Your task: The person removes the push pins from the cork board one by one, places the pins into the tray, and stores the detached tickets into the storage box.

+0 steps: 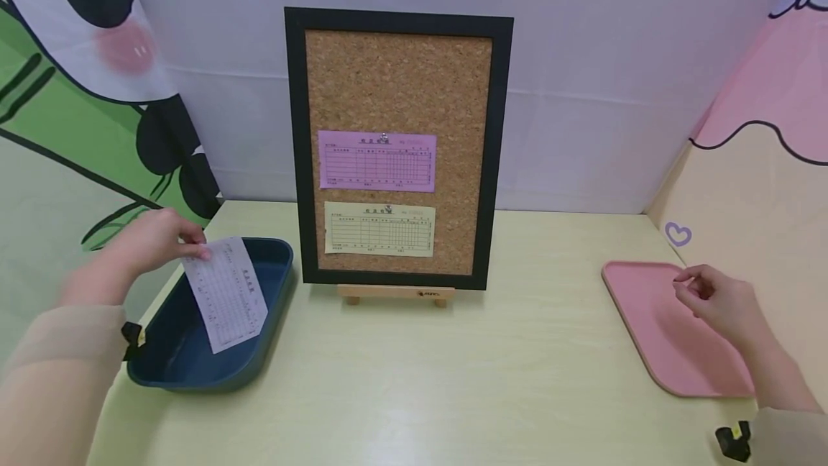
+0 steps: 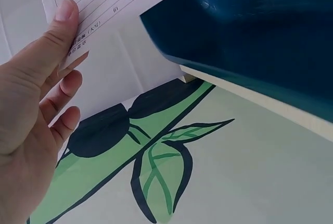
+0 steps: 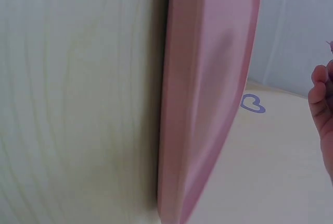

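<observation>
My left hand (image 1: pixel 155 239) pinches a white printed receipt slip (image 1: pixel 226 297) by one corner, between thumb and fingers. The slip hangs over the dark blue tray (image 1: pixel 175 358), and in the left wrist view its table lines and print show beside the thumb. Over the pink tray (image 1: pixel 647 308), my right hand (image 1: pixel 718 300) has thumb and index finger pressed together. A thin pointed tip, like that of a pushpin (image 3: pixel 329 43), pokes out at the edge of the right wrist view; the rest is hidden.
A black-framed cork board (image 1: pixel 401 81) stands on a small wooden easel (image 1: pixel 394 293) at the middle of the table (image 1: pixel 453 380). Pinned to it are a purple slip (image 1: pixel 378 164) and, lower, a pale yellow slip (image 1: pixel 379 232). A printed cloth (image 1: pixel 582 56) hangs behind.
</observation>
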`<state>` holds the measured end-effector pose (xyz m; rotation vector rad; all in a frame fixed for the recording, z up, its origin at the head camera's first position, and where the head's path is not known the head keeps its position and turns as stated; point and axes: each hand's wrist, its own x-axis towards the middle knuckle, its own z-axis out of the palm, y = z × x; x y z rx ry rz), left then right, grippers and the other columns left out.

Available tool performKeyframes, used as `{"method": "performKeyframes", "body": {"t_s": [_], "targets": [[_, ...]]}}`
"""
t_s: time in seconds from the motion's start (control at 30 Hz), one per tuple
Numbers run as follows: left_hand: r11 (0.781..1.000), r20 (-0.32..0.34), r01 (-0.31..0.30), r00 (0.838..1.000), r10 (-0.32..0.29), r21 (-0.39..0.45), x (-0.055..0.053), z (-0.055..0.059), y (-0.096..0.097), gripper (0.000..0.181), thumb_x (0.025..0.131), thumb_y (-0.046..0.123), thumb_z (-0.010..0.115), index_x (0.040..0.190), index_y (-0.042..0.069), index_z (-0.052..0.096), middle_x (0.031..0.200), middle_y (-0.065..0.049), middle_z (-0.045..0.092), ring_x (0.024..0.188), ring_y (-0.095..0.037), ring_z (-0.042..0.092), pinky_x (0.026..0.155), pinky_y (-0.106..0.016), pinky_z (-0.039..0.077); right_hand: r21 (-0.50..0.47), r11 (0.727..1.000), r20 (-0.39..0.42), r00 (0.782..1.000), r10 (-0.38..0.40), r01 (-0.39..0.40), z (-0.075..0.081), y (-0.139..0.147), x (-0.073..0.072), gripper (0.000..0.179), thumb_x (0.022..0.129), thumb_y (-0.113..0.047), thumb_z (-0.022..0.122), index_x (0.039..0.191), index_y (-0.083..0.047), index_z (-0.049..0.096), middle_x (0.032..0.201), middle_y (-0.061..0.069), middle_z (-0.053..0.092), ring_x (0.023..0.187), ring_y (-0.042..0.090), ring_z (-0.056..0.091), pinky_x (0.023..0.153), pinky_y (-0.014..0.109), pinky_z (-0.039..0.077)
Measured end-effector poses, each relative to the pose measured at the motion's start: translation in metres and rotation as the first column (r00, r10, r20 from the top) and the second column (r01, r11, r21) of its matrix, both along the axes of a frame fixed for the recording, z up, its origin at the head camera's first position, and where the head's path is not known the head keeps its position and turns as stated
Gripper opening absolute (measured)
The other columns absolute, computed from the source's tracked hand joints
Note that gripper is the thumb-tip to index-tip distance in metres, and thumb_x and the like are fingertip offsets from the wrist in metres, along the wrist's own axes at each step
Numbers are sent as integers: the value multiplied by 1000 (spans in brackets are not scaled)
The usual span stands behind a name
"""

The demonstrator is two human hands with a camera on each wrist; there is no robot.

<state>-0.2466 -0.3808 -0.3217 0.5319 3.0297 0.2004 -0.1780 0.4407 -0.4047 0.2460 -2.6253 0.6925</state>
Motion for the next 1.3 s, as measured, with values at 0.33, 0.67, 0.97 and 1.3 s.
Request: {"method": "performKeyframes", "body": {"t_s": [0.33, 0.67, 0.97, 1.3], "targets": [[1000, 11, 13, 1000, -13, 12, -5, -16, 7, 9, 74, 18, 79, 75, 15, 71, 69, 5, 63, 62, -14, 51, 59, -31, 42, 56, 994, 145, 986, 84, -93, -12, -6, -8, 13, 82, -3, 68, 90, -7, 58, 61, -5, 49, 45, 3, 44, 45, 20, 36], [999, 45, 20, 999, -22, 25, -10, -31, 12, 9, 74, 17, 79, 77, 13, 71, 71, 3, 63, 63, -14, 51, 60, -31, 43, 63, 994, 259, 963, 73, -93, -18, -6, -12, 11, 85, -7, 67, 92, -6, 58, 62, -2, 51, 45, 5, 45, 46, 23, 39], [998, 69, 46, 996, -48, 32, -8, -42, 9, 10, 74, 16, 79, 78, 15, 71, 73, 4, 63, 65, -14, 52, 62, -31, 46, 62, 989, 320, 941, 109, -135, -29, -6, -10, 8, 84, -9, 68, 87, -8, 60, 63, -3, 50, 46, 2, 44, 45, 23, 40], [995, 70, 83, 994, -86, 47, -8, -48, 13, 8, 75, 16, 78, 77, 15, 70, 73, 5, 63, 65, -13, 51, 61, -30, 45, 81, 987, 355, 929, 102, -139, -34, -1, -12, 8, 85, -10, 68, 86, -10, 60, 66, -1, 49, 53, 3, 43, 48, 22, 39]]}}
